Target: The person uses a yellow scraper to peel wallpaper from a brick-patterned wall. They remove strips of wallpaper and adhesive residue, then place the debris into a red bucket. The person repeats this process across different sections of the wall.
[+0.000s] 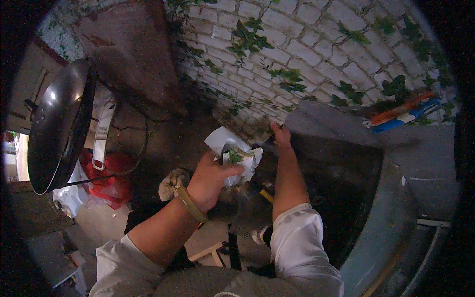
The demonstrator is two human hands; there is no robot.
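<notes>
Crumpled white paper (243, 177) is in my left hand (211, 180), held between thumb and fingers. Green leafy bits (233, 156) show inside its folds. A pale bangle (191, 206) circles my left wrist. Farther forward and to the right, my right hand (282, 136) reaches out near the end of a grey ledge (323, 117). Its fingers are curled beside something dark, and the dimness hides whether they grip it. Between my forearms, the area below is dark and blurred.
A dark wok-like pan (61, 126) hangs at left beside a metal handle (104, 135). Red plastic bags (115, 185) lie below. Ahead rises a wall with a white brick pattern (293, 33) and green leaves. Orange (402, 105) and blue (404, 118) items rest on the ledge.
</notes>
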